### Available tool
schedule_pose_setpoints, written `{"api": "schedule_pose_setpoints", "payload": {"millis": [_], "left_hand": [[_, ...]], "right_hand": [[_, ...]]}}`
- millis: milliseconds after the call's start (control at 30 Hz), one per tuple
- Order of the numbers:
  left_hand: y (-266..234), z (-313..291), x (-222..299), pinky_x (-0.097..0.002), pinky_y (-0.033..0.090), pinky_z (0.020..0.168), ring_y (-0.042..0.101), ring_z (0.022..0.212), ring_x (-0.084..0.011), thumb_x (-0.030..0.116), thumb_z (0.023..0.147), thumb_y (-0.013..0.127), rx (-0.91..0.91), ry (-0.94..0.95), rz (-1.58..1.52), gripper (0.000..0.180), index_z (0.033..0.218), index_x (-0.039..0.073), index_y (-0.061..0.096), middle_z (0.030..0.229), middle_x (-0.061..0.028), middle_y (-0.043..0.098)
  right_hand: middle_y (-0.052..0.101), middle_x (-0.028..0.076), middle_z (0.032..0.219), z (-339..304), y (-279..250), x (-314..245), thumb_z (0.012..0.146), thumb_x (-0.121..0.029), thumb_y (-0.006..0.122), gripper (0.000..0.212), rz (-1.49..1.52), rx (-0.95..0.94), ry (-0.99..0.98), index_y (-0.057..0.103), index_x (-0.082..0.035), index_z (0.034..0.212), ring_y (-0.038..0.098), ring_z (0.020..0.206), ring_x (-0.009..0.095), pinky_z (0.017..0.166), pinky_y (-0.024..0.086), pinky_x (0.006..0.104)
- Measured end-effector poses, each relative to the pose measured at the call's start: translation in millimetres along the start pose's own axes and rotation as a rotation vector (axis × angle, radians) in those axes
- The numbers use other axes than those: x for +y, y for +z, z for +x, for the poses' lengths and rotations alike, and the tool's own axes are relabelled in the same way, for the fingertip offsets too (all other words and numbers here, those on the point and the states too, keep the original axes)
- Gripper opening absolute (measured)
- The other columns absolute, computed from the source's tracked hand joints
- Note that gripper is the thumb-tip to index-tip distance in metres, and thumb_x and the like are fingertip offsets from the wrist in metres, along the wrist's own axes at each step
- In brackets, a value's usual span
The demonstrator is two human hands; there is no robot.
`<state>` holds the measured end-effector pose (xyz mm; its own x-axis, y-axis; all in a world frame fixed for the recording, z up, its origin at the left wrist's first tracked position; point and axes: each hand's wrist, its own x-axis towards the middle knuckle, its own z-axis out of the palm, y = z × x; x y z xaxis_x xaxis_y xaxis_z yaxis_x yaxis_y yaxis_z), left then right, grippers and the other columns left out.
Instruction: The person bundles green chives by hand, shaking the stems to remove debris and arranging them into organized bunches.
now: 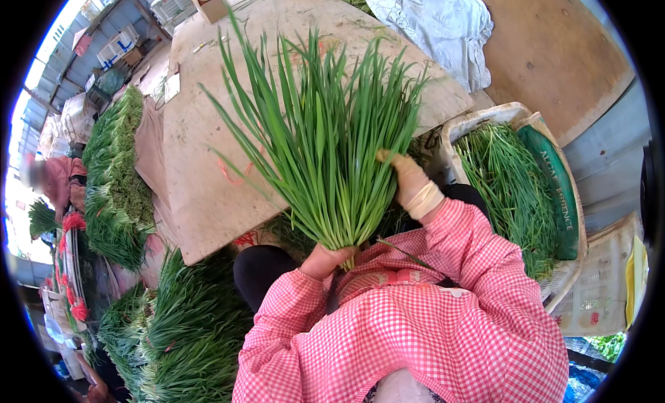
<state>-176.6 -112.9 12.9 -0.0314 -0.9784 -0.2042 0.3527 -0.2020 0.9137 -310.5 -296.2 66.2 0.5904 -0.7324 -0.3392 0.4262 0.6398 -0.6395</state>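
Observation:
A big fanned bunch of garlic chives (329, 146) stands upright over my lap, its long flat green leaves spreading above the table edge. My left hand (331, 259) is closed round the pale stem ends at the bottom. Beside the bunch's right edge is my right hand (413, 183), with a yellowish covering on the fingers and a pale band at the wrist. Its fingers are curled together against the outer leaves; what is between them is hidden. A single loose leaf (410, 256) lies slanting across my lap below the right hand.
A wooden table (201, 167) spreads ahead, with white cloth (436, 29) at its far right. On the right, a white crate (454, 129) holds chives and a green sack (551, 188). Chive heaps (194, 327) lie to the left, where another person (61, 181) is at work.

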Motion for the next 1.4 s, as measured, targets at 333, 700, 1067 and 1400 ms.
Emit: {"api": "schedule_pose_setpoints", "payload": {"millis": [333,700,1067,1400], "left_hand": [[6.1,-16.4,40.5,-0.0271,0.043,0.057,0.053,0.067,-0.0139,0.009,0.073,0.064,0.033,0.014,0.054,0.030,0.101,0.003,0.056,0.083,-0.0046,0.058],[-6.0,-16.7,40.5,-0.0273,0.042,0.054,0.052,0.065,-0.0141,0.017,0.073,0.068,0.086,0.033,0.051,0.036,0.103,0.004,0.054,0.080,-0.0052,0.058],[-5.3,-16.2,44.9,-0.0269,0.042,0.054,0.052,0.065,-0.0139,0.020,0.072,0.069,0.153,0.107,0.027,0.038,0.103,0.004,0.054,0.080,-0.0056,0.057],[-7.1,4.3,71.4,-0.0286,0.047,0.066,0.057,0.078,-0.0158,-0.003,0.073,0.057,0.343,0.360,0.384,0.030,0.102,0.002,0.058,0.090,-0.0053,0.061]], "right_hand": [[0.061,0.006,0.076,59.2,-53.4,-120.5,0.080,-0.015,0.059,0.012,0.077,0.179,-0.248,0.056,-0.004,0.085,0.060,0.067,0.024,0.066,0.052,0.0372],[0.055,0.013,0.110,-21.9,-76.6,-86.5,0.089,-0.043,0.046,0.048,-0.418,0.061,0.081,0.046,-0.004,0.118,0.054,0.098,0.022,0.081,0.045,0.0346],[0.053,0.014,0.119,-66.9,-29.0,-29.3,0.081,-0.046,0.059,0.070,-1.457,-0.779,0.484,0.039,0.000,0.129,0.047,0.113,0.020,0.098,0.034,0.0316],[0.039,0.011,0.128,-34.4,40.4,17.9,0.064,-0.028,0.081,0.097,-0.648,-0.754,-0.125,0.018,-0.010,0.136,0.042,0.111,0.022,0.093,0.037,0.0401]]}}
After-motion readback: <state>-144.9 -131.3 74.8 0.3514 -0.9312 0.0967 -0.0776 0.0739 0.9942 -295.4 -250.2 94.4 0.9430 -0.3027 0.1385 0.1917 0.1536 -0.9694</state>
